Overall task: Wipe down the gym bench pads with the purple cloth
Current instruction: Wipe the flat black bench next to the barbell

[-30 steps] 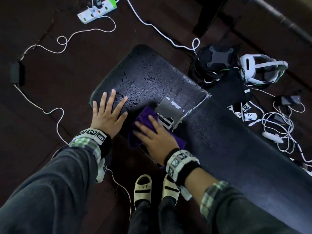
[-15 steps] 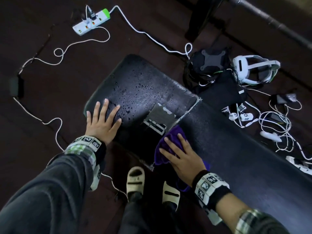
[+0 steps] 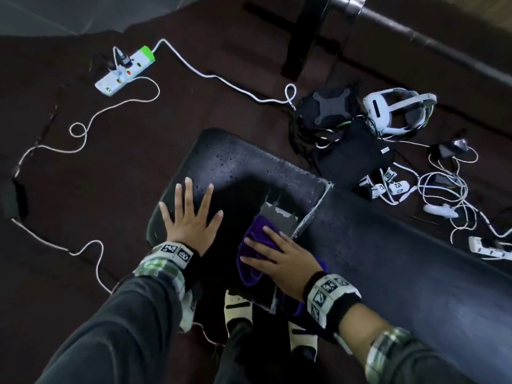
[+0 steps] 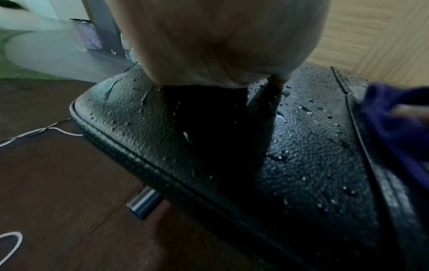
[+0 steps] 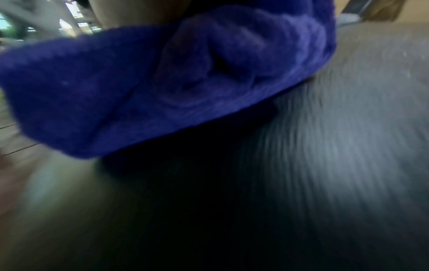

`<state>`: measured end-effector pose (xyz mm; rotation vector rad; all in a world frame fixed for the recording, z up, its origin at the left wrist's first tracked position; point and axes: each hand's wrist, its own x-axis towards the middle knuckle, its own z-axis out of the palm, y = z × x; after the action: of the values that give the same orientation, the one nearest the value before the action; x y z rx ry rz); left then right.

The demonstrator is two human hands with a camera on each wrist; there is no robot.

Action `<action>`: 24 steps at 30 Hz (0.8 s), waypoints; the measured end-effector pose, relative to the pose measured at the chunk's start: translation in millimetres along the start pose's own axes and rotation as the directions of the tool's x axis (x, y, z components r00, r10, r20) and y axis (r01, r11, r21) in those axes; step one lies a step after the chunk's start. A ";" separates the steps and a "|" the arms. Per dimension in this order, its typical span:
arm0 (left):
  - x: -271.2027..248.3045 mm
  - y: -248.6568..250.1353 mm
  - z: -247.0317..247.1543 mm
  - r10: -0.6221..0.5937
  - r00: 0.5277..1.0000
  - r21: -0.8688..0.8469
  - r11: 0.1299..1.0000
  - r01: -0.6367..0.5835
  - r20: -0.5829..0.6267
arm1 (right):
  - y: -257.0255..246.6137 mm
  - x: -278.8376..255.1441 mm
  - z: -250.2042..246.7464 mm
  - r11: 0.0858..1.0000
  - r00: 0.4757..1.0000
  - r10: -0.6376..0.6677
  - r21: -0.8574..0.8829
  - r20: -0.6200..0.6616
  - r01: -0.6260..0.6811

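Head view, right hand point(image 3: 288, 261) pressing purple cloth point(image 3: 253, 246)

Open long pad point(image 3: 388, 273) rightward, left hand point(image 3: 191, 220) blocking seat pad point(image 3: 235, 167), cables point(image 3: 443, 195) beyond

You are working in dim light: the head view is dark, with wide-angle bending at its edges and a soft sheen on the black textured bench pad point(image 3: 243, 167). Your right wrist view is heavily motion-blurred around the purple fleecy cloth point(image 5: 162, 82).
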<state>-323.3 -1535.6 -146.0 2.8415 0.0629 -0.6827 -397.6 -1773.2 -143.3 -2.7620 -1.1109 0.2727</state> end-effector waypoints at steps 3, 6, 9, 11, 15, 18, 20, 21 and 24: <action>0.7 0.2 -7.0 -0.017 0.994 -0.008 1.000 0.018 0.104 | 27.2 19.1 -7.0 0.992 0.993 0.122 -0.030 0.000 -0.122; 1.6 1.0 -11.9 -0.024 0.985 0.012 1.000 0.022 0.173 | 51.9 9.1 -8.0 0.962 0.963 0.269 -0.047 0.029 -0.267; 0.5 -0.3 -12.4 -0.011 0.981 0.015 1.000 0.008 0.194 | 47.2 -29.8 -8.3 0.885 0.884 0.460 -0.029 -0.086 -0.464; -0.9 -0.5 -12.5 -0.012 0.980 0.012 1.000 0.010 0.200 | 24.6 -56.9 -6.2 0.861 0.857 0.506 -0.009 -0.099 -0.509; -1.7 2.0 -16.7 -0.009 0.978 0.003 1.000 0.008 0.208 | -22.8 -58.5 3.5 0.909 0.908 0.416 0.010 -0.055 -0.416; -2.5 2.9 -18.8 -0.016 0.975 0.007 1.000 0.014 0.223 | -35.5 -23.7 2.0 0.944 0.943 0.329 0.028 -0.058 -0.327; -2.7 2.8 -19.5 -0.011 0.975 0.005 1.000 0.010 0.222 | -24.5 0.9 -2.0 0.956 0.953 0.292 0.027 -0.076 -0.291; -2.9 2.8 -20.0 -0.012 0.975 0.005 1.000 0.011 0.221 | -14.0 11.5 -3.6 0.958 0.955 0.285 0.027 -0.075 -0.284; -3.5 3.4 -20.5 -0.015 0.975 0.010 1.000 0.013 0.221 | 21.0 20.2 -3.2 0.960 0.960 0.278 -0.020 0.024 -0.278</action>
<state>-316.9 -1534.3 -126.0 2.7552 0.0443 -0.9991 -368.5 -1774.3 -146.8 -2.9340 -0.7288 0.3341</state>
